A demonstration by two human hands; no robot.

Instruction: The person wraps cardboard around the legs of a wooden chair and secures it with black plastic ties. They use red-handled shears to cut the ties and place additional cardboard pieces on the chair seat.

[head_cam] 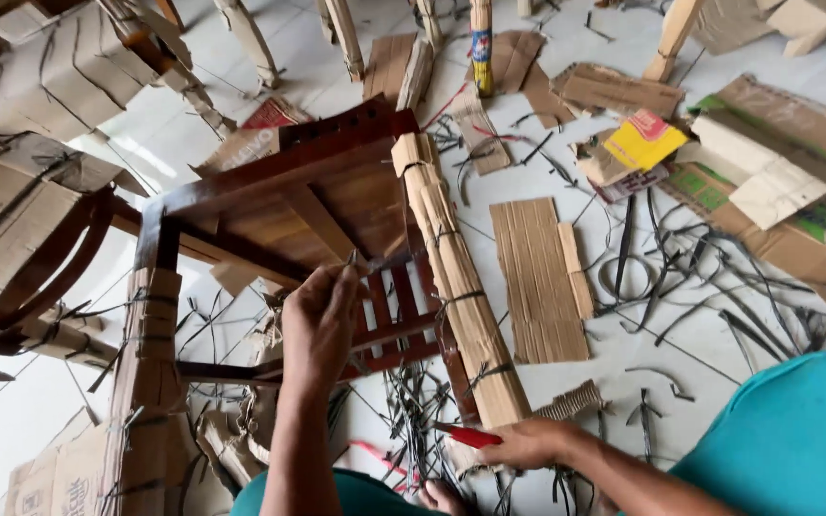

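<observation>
Teal cloth [795,430] covers the person's knee at the lower right edge. Just beside it the right hand [528,441] is clenched around a red-handled tool [468,437], low against the foot of a cardboard-wrapped chair leg [456,282]. The left hand [317,325] is raised higher, fingers pinched on something thin near the underside of the wooden chair [279,205]; what it grips is too small to tell. The chair lies tipped over on the white floor [31,420], another wrapped leg [145,363] at the left. Black strap offcuts [700,277] litter the floor to the right, near a flat cardboard sheet [537,277]. Farther off lie more cardboard scraps and a yellow box [644,140].
</observation>
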